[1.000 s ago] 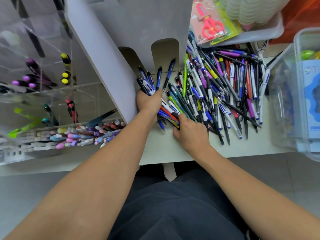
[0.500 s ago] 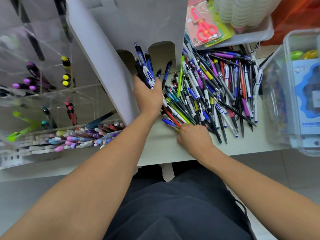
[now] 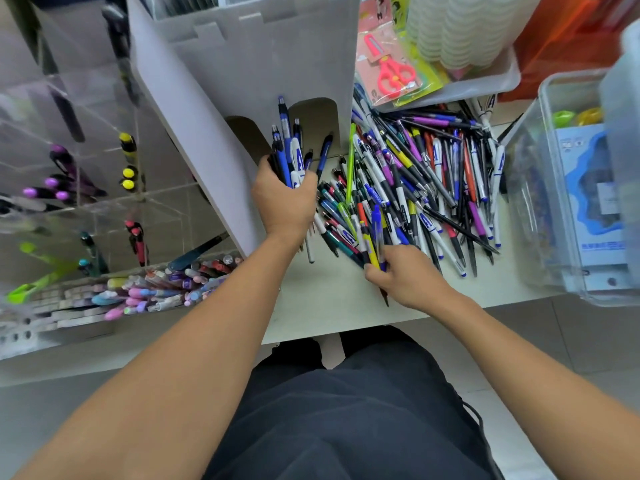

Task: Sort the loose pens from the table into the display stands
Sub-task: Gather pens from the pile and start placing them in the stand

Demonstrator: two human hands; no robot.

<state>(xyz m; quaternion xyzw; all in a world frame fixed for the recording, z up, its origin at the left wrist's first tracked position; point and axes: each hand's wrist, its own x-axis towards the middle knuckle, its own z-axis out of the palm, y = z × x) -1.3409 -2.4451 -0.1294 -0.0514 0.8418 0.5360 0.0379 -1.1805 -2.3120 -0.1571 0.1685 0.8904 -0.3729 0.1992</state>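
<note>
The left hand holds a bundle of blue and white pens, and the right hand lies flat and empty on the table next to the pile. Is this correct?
Not quite. In the head view the right hand is not empty: it grips a few pens, a blue and a yellow one among them, at the near edge of the pile. The left hand does hold the bundle of blue and white pens.

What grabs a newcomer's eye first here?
The big heap of loose pens sprawled over the table's right half. Next, the left hand gripping a bundle of blue pens by the grey stand, and the right hand pinching a blue pen at the heap's near edge.
</note>
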